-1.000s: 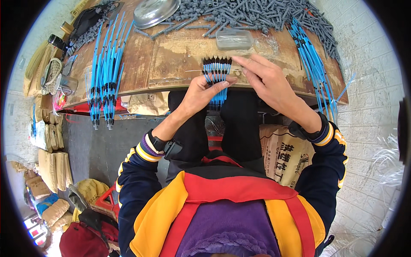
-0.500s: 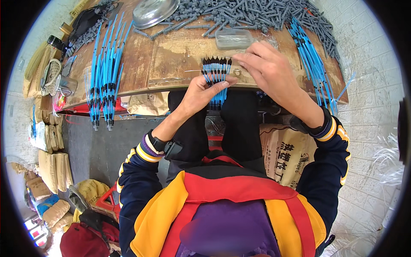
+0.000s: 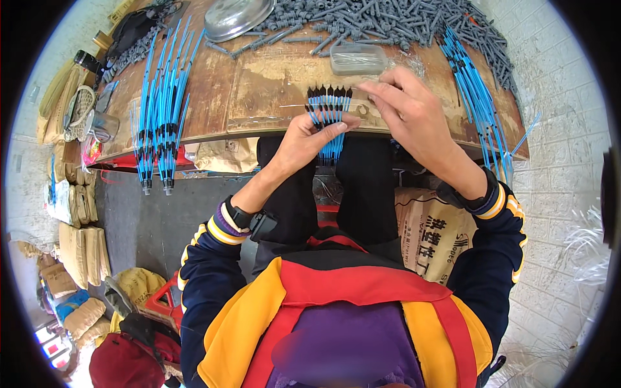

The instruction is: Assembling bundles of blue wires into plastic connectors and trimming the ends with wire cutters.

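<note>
My left hand point(image 3: 315, 134) is closed round a flat row of thin blue rods point(image 3: 332, 150) with black bands and pointed black tips. It holds them upright just over the near edge of the table, tips fanned side by side. A thin pale wire point(image 3: 294, 105) runs crosswise at the row, sticking out on its left. To the right of the tips, my right hand point(image 3: 414, 113) has thumb and forefinger pinched together. What they hold, if anything, is too fine to make out.
On the wooden table point(image 3: 259, 84) stand a clear plastic box point(image 3: 358, 59) and a metal bowl point(image 3: 238, 16). Grey ribbed plastic plugs point(image 3: 381, 22) are heaped at the back. Bundles of blue rods lie left point(image 3: 165, 110) and right point(image 3: 475, 97), overhanging the near edge.
My right hand has shifted slightly right, its pinched fingers a little farther from the black tips. The left hand keeps its hold on the blue rods. The whole view has shifted slightly.
</note>
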Demonstrator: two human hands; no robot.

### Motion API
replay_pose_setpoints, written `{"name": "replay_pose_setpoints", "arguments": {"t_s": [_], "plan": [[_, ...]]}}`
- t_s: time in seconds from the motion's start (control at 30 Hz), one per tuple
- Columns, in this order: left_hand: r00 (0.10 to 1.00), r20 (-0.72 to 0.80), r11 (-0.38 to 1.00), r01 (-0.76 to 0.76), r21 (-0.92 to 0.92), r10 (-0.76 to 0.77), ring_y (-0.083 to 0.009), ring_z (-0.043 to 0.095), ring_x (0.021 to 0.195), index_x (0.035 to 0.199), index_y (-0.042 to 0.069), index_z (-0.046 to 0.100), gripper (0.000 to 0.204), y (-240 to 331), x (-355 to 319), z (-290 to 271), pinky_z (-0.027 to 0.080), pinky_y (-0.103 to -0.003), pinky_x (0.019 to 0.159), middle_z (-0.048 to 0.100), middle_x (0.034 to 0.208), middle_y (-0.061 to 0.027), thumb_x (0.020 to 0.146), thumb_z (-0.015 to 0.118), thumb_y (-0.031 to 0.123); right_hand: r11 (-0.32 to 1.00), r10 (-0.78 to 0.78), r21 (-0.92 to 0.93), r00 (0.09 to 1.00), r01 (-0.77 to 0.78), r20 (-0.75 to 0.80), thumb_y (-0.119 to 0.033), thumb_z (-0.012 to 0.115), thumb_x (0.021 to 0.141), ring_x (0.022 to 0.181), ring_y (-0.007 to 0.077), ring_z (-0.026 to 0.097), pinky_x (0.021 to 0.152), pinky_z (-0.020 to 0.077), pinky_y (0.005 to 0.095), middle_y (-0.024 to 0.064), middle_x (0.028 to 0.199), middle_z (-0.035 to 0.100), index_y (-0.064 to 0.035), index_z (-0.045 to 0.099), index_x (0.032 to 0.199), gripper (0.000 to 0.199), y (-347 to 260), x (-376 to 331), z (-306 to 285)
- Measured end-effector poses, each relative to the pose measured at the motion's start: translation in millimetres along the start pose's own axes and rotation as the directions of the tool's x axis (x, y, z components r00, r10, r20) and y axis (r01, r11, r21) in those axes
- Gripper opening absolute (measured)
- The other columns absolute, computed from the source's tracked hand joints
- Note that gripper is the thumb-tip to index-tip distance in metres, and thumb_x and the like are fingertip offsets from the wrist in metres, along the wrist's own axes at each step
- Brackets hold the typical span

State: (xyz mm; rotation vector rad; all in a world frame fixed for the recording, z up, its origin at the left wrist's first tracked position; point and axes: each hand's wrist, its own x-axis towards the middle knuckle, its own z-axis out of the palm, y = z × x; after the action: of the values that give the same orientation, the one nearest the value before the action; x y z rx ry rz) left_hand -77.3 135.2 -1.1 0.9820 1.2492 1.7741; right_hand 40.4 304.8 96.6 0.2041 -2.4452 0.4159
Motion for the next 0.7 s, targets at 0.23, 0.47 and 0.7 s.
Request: {"name": "replay_pose_setpoints", "arguments": {"t_s": [0.23, 0.47, 0.7], "plan": [[1.000, 0.001, 1.000, -0.026, 0.012, 0.026, -0.0150, 0.063, 0.106, 0.115, -0.002, 0.066, 0.022, -3, -1, 2, 0.049, -0.029, 0.094, 0.069, 0.110, -0.0081, 0.096, 0.057, 0.006, 0.998, -0.050, -0.044, 0.999, 0.050, -0.013, 0.003, 0.065, 0.081, 0.078, 0.0262, 0.058, 0.068, 0.0480, 0.0356, 0.0096, 0.088, 0.057, -0.0034, 0.068, 0.104, 0.024, 1, 0, 3], [1.000, -0.001, 1.000, -0.020, 0.016, 0.020, -0.0153, 0.063, 0.107, 0.115, -0.002, 0.065, 0.022, -5, -1, 0, 0.049, -0.029, 0.095, 0.069, 0.111, -0.0085, 0.096, 0.057, 0.006, 0.991, -0.122, -0.060, 0.992, 0.120, -0.024, 0.004, 0.066, 0.080, 0.082, 0.0263, 0.059, 0.070, 0.0483, 0.0361, 0.0102, 0.089, 0.057, -0.0037, 0.068, 0.105, 0.026, 6, -2, 7], [1.000, 0.007, 1.000, 0.004, 0.008, -0.004, -0.0164, 0.063, 0.107, 0.116, -0.003, 0.064, 0.022, 0, -1, 1, 0.049, -0.029, 0.096, 0.068, 0.112, -0.0095, 0.097, 0.056, 0.006, 0.996, -0.092, -0.007, 0.996, 0.092, -0.019, 0.003, 0.066, 0.080, 0.082, 0.0264, 0.059, 0.071, 0.0485, 0.0358, 0.0100, 0.090, 0.057, -0.0045, 0.068, 0.106, 0.027, 9, -2, 9]]}}
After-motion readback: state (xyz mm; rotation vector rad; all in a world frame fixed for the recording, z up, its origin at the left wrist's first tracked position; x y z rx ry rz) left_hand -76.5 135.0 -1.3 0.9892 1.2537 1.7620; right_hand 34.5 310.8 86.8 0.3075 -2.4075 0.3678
